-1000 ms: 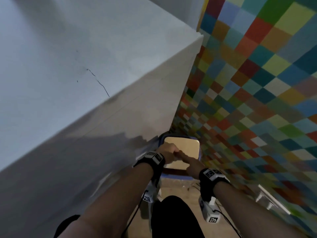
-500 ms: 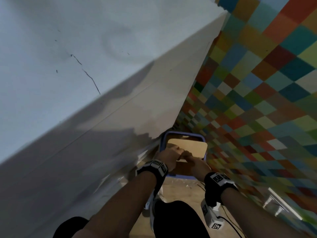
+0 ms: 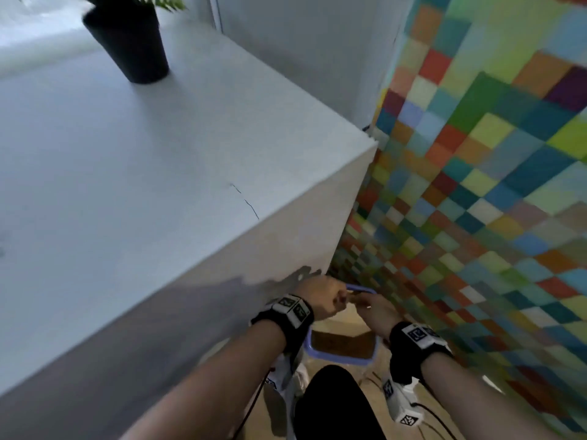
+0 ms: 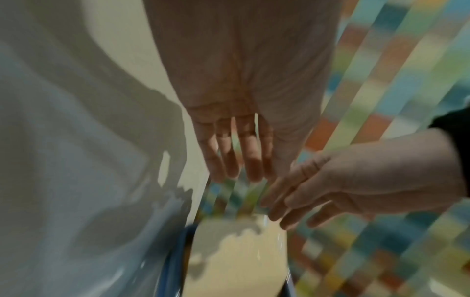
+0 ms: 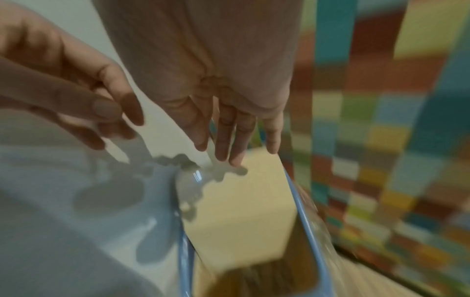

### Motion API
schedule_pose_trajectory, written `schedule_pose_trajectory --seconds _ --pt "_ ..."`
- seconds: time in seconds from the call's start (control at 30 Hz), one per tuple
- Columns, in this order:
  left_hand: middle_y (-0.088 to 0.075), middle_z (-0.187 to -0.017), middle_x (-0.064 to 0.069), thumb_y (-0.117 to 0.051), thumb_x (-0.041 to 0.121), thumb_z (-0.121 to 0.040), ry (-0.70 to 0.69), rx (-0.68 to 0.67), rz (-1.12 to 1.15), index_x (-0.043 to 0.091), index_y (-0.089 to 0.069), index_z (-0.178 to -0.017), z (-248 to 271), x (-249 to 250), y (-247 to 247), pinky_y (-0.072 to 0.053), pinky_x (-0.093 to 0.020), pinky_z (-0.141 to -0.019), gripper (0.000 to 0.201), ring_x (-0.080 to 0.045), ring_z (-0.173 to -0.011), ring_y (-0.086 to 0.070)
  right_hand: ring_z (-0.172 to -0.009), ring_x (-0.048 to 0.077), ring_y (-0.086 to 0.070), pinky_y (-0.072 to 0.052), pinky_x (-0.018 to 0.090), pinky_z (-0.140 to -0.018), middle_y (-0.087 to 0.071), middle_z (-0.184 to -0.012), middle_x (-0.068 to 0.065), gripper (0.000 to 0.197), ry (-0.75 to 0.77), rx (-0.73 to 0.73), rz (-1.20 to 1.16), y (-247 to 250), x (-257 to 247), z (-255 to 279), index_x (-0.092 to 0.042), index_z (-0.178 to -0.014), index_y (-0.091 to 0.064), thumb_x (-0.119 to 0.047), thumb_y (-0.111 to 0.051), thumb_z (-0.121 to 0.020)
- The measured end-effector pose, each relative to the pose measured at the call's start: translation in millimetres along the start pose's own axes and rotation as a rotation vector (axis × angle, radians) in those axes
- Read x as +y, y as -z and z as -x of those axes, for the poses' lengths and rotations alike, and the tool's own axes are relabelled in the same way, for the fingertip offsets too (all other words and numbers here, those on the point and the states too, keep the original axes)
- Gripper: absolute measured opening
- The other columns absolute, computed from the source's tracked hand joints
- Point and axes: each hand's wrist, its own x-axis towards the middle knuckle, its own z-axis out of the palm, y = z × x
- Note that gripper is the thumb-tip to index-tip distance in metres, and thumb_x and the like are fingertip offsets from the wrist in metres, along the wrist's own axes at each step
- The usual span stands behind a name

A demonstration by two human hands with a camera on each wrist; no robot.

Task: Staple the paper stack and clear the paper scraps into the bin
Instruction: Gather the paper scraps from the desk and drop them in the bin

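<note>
Down below the counter's (image 3: 133, 173) near right corner, both hands hung over the bin (image 3: 336, 355), a blue-rimmed box with tan inner walls standing on the floor against the counter's white side. The left hand (image 3: 319, 300) had its fingers (image 4: 250, 160) straight and slightly spread, pointing down at the bin's opening, with nothing seen in its grip. The right hand (image 3: 373, 309) was just beside it, fingers (image 5: 230, 138) likewise extended and parted, its grip loose and empty as far as the blurred wrist views showed. The fingertips of the two hands nearly met above the bin's far rim. No paper scraps could be made out in either hand. On the counter's far left part stood a black plant pot (image 3: 130, 39). A multicoloured checkered wall (image 3: 476, 185) ran along the right.
</note>
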Motion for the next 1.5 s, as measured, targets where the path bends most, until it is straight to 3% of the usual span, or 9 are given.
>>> schedule_pose_trajectory --seconds 0.07,0.17,0.37,0.5,0.67,0.83,1.17,1.33,1.5 --pt "-0.064 -0.100 -0.012 -0.051 0.024 -0.094 -0.056 0.119 -0.011 0.010 -0.062 -0.102 27.5 22.8 26.0 -0.048 -0.039 -0.092 0.019 -0.031 -0.095 -0.059 -0.100 0.033 -0.061 -0.049 0.040 -0.079 -0.061 -0.119 0.011 0.032 0.061 0.132 -0.036 25.5 -29.0 31.3 -0.019 -0.122 -0.061 -0.014 -0.040 -0.098" --pt "-0.064 -0.109 -0.011 -0.055 0.018 -0.091 -0.078 0.364 0.018 0.014 -0.063 -0.107 76.3 61.7 54.2 -0.047 -0.030 -0.080 0.019 -0.029 -0.099 -0.061 -0.113 0.029 -0.058 -0.046 0.032 -0.089 -0.063 -0.124 0.009 0.031 0.180 0.411 -0.175 58.7 -68.7 82.2 -0.015 -0.121 -0.061 -0.011 -0.047 -0.094" --pt "-0.067 -0.096 -0.010 -0.052 0.031 -0.093 -0.106 0.956 0.118 0.012 -0.065 -0.099 209.8 97.9 113.8 -0.052 -0.037 -0.077 0.024 -0.030 -0.088 -0.063 -0.092 0.028 -0.061 -0.051 0.043 -0.089 -0.062 -0.105 0.010 0.034 0.527 0.650 -0.390 82.0 -175.6 185.0 -0.010 -0.117 -0.060 0.002 -0.042 -0.091" --pt "-0.059 -0.099 -0.005 -0.050 0.022 -0.092 0.051 1.156 0.155 0.014 -0.065 -0.098 296.6 69.8 148.8 -0.046 -0.031 -0.080 0.018 -0.023 -0.094 -0.058 -0.083 0.021 -0.059 -0.052 0.036 -0.081 -0.057 -0.106 0.008 0.031 0.742 0.574 -0.326 59.6 -260.8 225.7 -0.013 -0.107 -0.063 0.002 -0.041 -0.091" --pt "-0.061 -0.116 -0.008 -0.044 0.012 -0.093 0.451 1.129 0.066 0.013 -0.065 -0.110 383.7 -3.4 168.4 -0.044 -0.033 -0.091 0.027 -0.028 -0.108 -0.058 -0.112 0.023 -0.054 -0.041 0.030 -0.099 -0.054 -0.131 0.008 0.040 0.855 0.261 0.114 -9.8 -348.0 250.6 -0.013 -0.121 -0.061 0.000 -0.038 -0.091" --pt "-0.054 -0.132 -0.009 -0.042 0.005 -0.091 0.739 0.895 0.069 0.014 -0.060 -0.121 431.2 -66.9 150.5 -0.039 -0.033 -0.102 0.037 -0.027 -0.125 -0.050 -0.142 0.024 -0.031 -0.022 0.027 -0.116 -0.031 -0.152 0.009 0.054 0.799 0.056 0.632 -70.0 -404.7 241.2 -0.014 -0.141 -0.044 0.001 -0.033 -0.090" --pt "-0.043 -0.133 -0.021 -0.040 0.006 -0.091 0.812 0.587 -0.057 -0.006 -0.054 -0.122 424.6 -75.8 129.1 -0.041 -0.040 -0.105 0.036 -0.038 -0.124 -0.047 -0.133 0.034 -0.036 -0.033 0.041 -0.113 -0.036 -0.142 0.014 0.043 0.737 0.073 0.858 -119.4 -420.5 224.9 -0.008 -0.132 -0.054 -0.011 -0.036 -0.093" --pt "-0.042 -0.134 -0.020 -0.040 0.008 -0.090 0.770 0.568 -0.052 -0.003 -0.053 -0.125 410.4 -73.9 139.9 -0.038 -0.039 -0.107 0.038 -0.037 -0.127 -0.045 -0.135 0.027 -0.040 -0.028 0.028 -0.113 -0.037 -0.144 0.013 0.045 0.745 0.104 0.697 -107.1 -415.5 225.2 -0.011 -0.139 -0.048 -0.009 -0.039 -0.094" --pt "-0.043 -0.132 -0.016 -0.041 0.006 -0.091 0.771 0.708 -0.011 0.003 -0.051 -0.129 409.5 -82.3 147.9 -0.040 -0.040 -0.104 0.039 -0.036 -0.124 -0.049 -0.131 0.032 -0.040 -0.034 0.042 -0.113 -0.042 -0.138 0.012 0.045 0.725 0.157 0.777 -108.2 -400.8 226.4 -0.013 -0.131 -0.054 -0.011 -0.036 -0.090"
